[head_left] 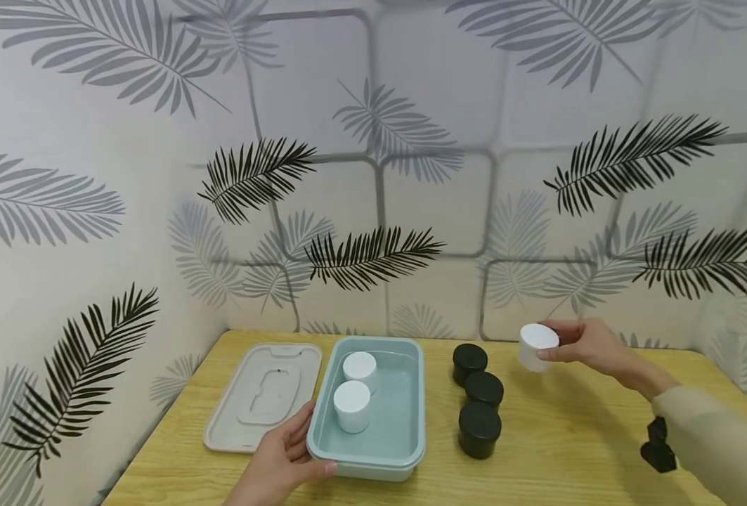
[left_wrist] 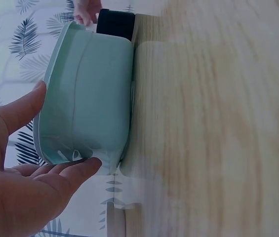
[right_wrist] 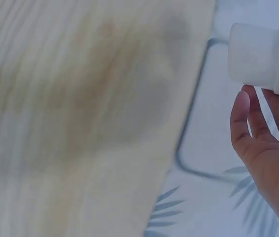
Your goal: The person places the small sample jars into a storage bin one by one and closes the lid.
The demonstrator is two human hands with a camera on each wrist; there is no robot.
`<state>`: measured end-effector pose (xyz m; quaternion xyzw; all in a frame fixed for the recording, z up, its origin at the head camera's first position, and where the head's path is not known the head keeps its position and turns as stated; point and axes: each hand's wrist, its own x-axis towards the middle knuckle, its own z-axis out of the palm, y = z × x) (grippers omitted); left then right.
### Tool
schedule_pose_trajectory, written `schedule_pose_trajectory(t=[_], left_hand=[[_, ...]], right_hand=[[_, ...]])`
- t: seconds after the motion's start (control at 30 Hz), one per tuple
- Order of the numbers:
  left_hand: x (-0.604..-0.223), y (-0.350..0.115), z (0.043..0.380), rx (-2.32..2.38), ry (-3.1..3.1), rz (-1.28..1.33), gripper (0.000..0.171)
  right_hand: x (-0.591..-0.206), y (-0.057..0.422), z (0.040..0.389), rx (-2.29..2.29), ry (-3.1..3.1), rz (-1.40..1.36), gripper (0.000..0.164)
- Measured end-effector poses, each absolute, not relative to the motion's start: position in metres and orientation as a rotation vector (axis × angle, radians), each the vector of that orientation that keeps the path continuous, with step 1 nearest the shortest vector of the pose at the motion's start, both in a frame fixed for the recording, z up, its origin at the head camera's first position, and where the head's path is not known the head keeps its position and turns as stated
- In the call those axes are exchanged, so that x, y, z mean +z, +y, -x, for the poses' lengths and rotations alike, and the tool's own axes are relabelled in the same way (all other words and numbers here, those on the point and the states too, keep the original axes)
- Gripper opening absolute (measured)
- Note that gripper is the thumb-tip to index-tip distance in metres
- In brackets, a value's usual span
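Observation:
My left hand [head_left: 278,457] grips the near left corner of a pale green plastic box [head_left: 398,414]. In the left wrist view, the thumb lies at the rim and the fingers are against the side of the box [left_wrist: 99,84]. Two white lidded jars [head_left: 359,367] stand upright in the left half of the box, one behind the other. Over the right part of the table, my right hand [head_left: 591,346] pinches a third white jar [head_left: 535,348] between thumb and fingers. The right wrist view shows this jar [right_wrist: 255,54] raised off the wood.
Three black lidded jars [head_left: 479,427] stand in a loose row just right of the box. A flat whitish box lid [head_left: 265,390] lies to its left. The wooden table [head_left: 550,450] ends at a leaf-patterned wall covering [head_left: 424,211] at the back and left.

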<state>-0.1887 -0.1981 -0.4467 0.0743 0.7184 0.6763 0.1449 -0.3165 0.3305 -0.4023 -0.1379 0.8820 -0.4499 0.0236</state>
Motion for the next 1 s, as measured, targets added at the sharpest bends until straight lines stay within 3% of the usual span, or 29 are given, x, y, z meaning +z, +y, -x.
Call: schedule_pose_trajectory(t=[0.2,0.43,0.67,1.0], left_hand=[[-0.446,-0.199,0.189,1.952,2.070,-0.232,0.108],[-0.445,-0.200,0.186,1.964,2.076,-0.246,0.108],[-0.446,-0.199,0.186,1.978,2.065,-0.255,0.107],[-0.447,-0.198,0.186,1.986,2.044,-0.256,0.106]], right_hand=[[-0.364,0.298,0.303,-1.376,2.754,0.480,0.071],[-0.342,0.221,0.282,-1.450,2.699,0.589,0.069],[-0.350,0.153,0.262,-1.532,2.554,0.688,0.062],[-0.379,0.092,0.244,-1.541,2.424,0.775,0.061]])
